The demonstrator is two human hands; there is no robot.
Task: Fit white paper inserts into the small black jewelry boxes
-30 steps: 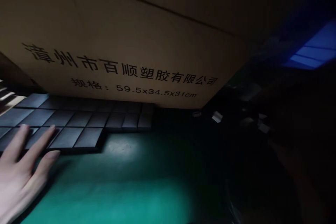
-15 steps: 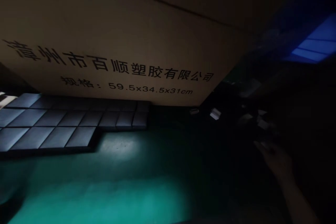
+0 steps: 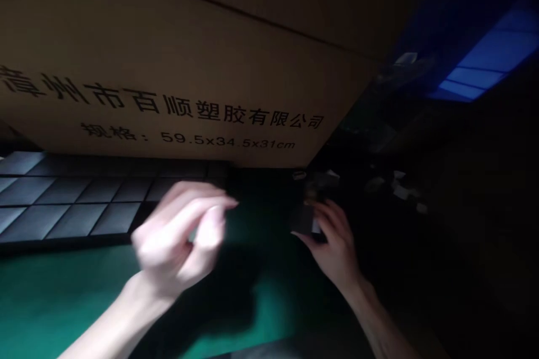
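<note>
My left hand (image 3: 181, 235) is raised over the green work surface (image 3: 63, 275), smeared by motion. Its fingers curl in and the thumb lies close to the index finger; nothing shows between them. To its right, my right hand (image 3: 337, 244) grips a dark rectangular block (image 3: 302, 217), thumb at the near side and fingers at the far side. Dim light hides the block's detail. Rows of similar dark, flat-topped blocks (image 3: 80, 219) lie side by side at the left, partly behind my left hand.
A large cardboard box (image 3: 202, 56) with printed black characters stands behind the blocks. Several small pale pieces (image 3: 400, 190) lie in the dark at the right. A bright blue panel (image 3: 475, 76) shows at the upper right.
My left hand has come into view from the lower left. My right hand has moved left from the dark area at the right and now holds a dark block. The view has shifted slightly.
</note>
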